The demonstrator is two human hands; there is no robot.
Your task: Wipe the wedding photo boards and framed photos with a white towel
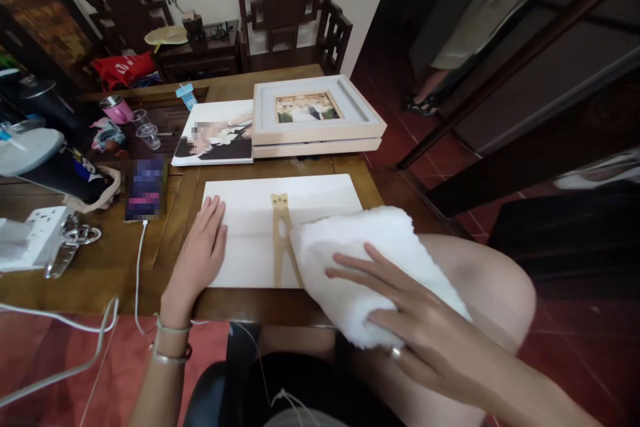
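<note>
A white board [240, 240] lies flat on the wooden table in front of me. A gold-coloured folding easel stand [280, 240] runs down its middle, its two legs spread apart. My left hand [201, 247] rests on the board's left edge with the fingers stretched out, holding nothing. In my right hand [405, 313] is a white fluffy cloth [365, 240], its fingers over the top and one digit tucked into a fold. The cloth covers the board's lower right corner and hangs past the table edge above my knee.
Behind the board are stacked wooden picture frames [365, 127] and a photo panel [215, 153]. A charging phone [145, 190], a power strip [43, 233], a black tumbler [55, 167] and plastic cups [149, 136] stand left. A person's leg [465, 33] shows at upper right.
</note>
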